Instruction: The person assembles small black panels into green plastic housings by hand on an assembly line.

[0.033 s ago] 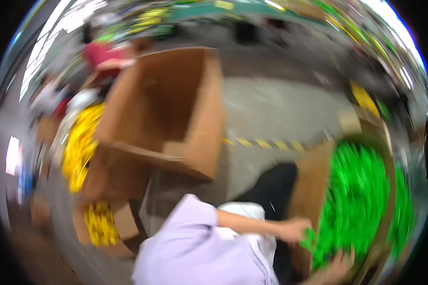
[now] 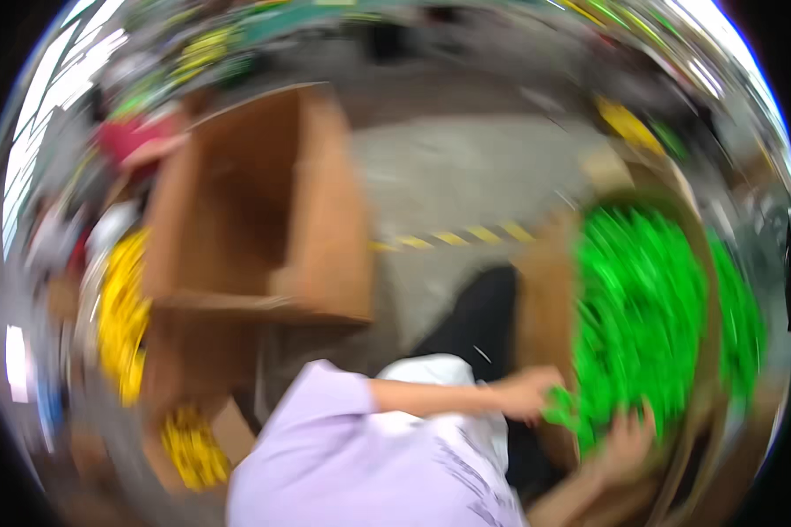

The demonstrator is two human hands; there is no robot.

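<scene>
Left hand [image 2: 529, 393] pinches green piece [image 2: 560, 407] by cardboard box's [image 2: 545, 321] near-left edge | right hand [image 2: 631, 436] at green pile's [image 2: 642, 303] near end, grip: cannot tell | apparently picking; next calls for gentle separating

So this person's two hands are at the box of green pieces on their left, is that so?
Not quite: the head view shows the box of green pieces on the right, not the left. The left hand and right hand are indeed at it.
</scene>
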